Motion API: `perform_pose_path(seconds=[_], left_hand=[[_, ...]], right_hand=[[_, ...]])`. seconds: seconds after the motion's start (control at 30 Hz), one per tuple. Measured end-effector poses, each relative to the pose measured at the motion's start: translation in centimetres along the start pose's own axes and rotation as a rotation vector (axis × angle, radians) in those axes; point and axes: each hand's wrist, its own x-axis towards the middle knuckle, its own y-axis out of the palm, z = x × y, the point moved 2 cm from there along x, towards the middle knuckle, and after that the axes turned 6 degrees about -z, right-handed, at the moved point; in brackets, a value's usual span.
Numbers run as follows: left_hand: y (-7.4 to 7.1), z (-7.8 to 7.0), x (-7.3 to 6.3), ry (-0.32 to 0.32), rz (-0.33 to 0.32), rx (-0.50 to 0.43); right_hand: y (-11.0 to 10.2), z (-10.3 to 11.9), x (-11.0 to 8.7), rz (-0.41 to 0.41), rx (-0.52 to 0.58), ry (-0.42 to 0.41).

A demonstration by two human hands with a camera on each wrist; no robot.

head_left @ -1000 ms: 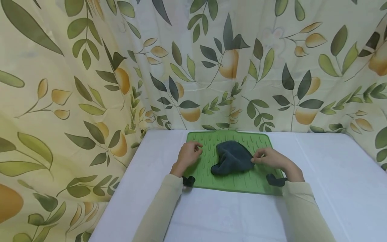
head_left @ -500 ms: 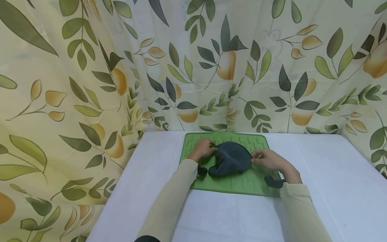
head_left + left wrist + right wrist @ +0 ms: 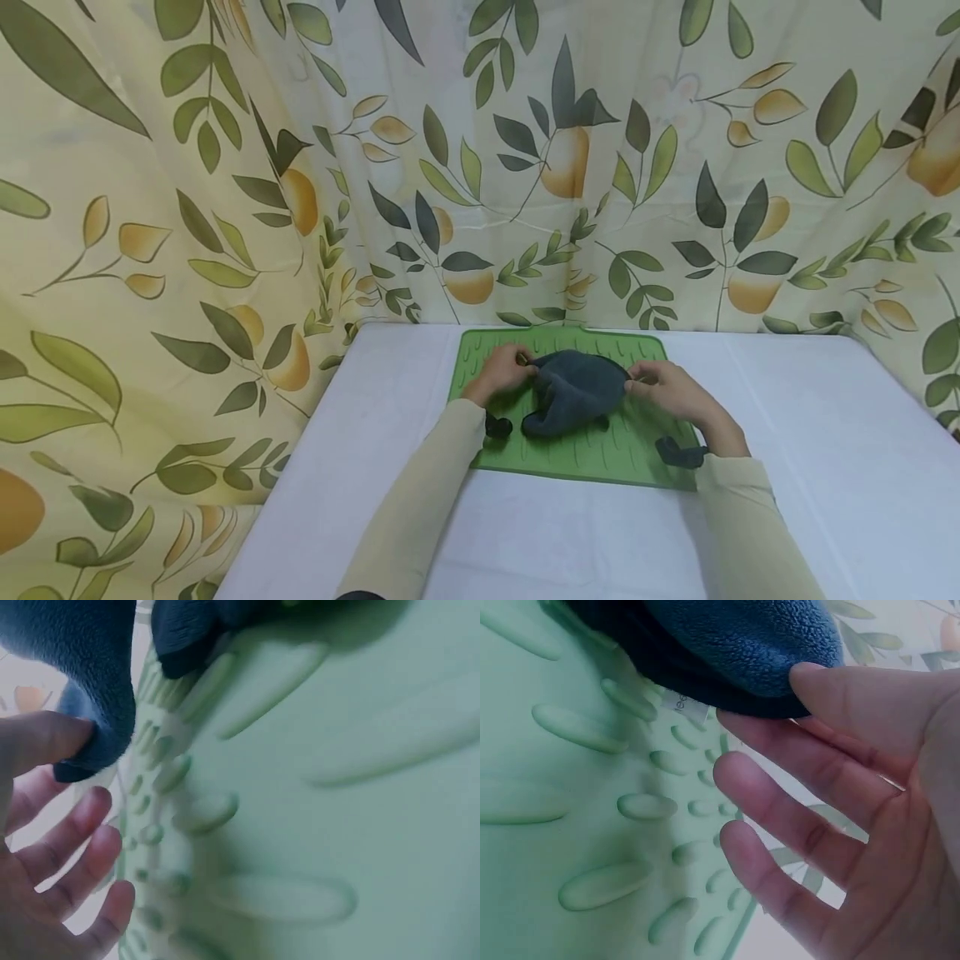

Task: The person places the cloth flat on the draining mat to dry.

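Observation:
A dark blue-grey fuzzy cloth [image 3: 576,387] is bunched up over a green ridged mat [image 3: 555,462]. At its left corner, my left hand [image 3: 504,371] pinches the cloth between thumb and index finger; the left wrist view shows that corner [image 3: 105,727] hanging in a fold, the other fingers spread loosely below. My right hand [image 3: 671,390] pinches the opposite edge, thumb on top and index finger beneath, as the right wrist view shows. A small white label [image 3: 684,703] sticks out from the cloth's dark border. Part of the cloth is lifted off the mat between the hands.
The mat lies on a table with a white cover [image 3: 570,542]. A leaf-and-fruit patterned curtain [image 3: 480,167] hangs behind the table and along its left side. Dark wrist-worn pieces [image 3: 678,452] sit close above the mat.
My left hand has moved right from the mat's left side and taken hold of the cloth's left corner. The right hand keeps its pinch, and the cloth's edge has risen a little.

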Motion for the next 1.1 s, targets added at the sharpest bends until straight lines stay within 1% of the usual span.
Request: perform_pose_path(seconds=[0.07, 0.17, 0.27, 0.33, 0.43, 0.53, 0.63, 0.7, 0.8, 0.87, 0.97, 1.07, 1.1], left_hand=[[-0.4, 0.4, -0.2, -0.003, -0.032, -0.091], [-1.3, 0.8, -0.3, -0.003, -0.087, -0.187], [-2.3, 1.1, -0.5, -0.011, -0.124, -0.253], [-2.9, 1.2, -0.6, -0.015, -0.135, -0.293], [-3.8, 1.4, -0.6, -0.015, -0.165, -0.322], [-4.3, 1.7, -0.5, -0.028, -0.198, -0.347], [-4.5, 1.9, -0.6, -0.042, -0.214, -0.369], [-4.4, 2.0, -0.6, -0.048, -0.207, -0.376], [-4.3, 2.1, -0.8, -0.068, -0.177, -0.373], [-4.1, 2.3, -0.9, -0.089, -0.125, -0.354], [-3.8, 2.4, -1.0, -0.116, -0.024, -0.293], [-3.5, 2.6, -1.1, -0.18, 0.055, -0.232], [-3.4, 2.6, -1.1, -0.207, 0.065, -0.219]], right_hand=[[0.0, 0.0, 0.1, -0.02, 0.01, -0.007], [0.0, 0.1, 0.1, -0.039, 0.03, -0.014], [-0.1, 0.2, 0.2, -0.057, 0.041, -0.009], [-0.2, 0.3, 0.2, -0.082, 0.033, 0.001], [-0.4, 0.4, 0.2, -0.147, 0.008, 0.006], [-0.4, 0.4, 0.3, -0.222, -0.012, 0.005], [-0.3, 0.3, 0.4, -0.255, -0.018, 0.018], [-0.2, 0.2, 0.5, -0.232, -0.024, 0.033], [-0.2, -0.1, 0.3, -0.144, -0.016, 0.049], [-0.3, -0.4, 0.0, -0.074, -0.016, 0.07], [-0.8, -1.1, -0.7, 0.016, -0.03, 0.111], [-0.8, -1.6, -1.1, 0.11, -0.046, 0.153], [-0.7, -1.8, -1.1, 0.137, -0.046, 0.161]])
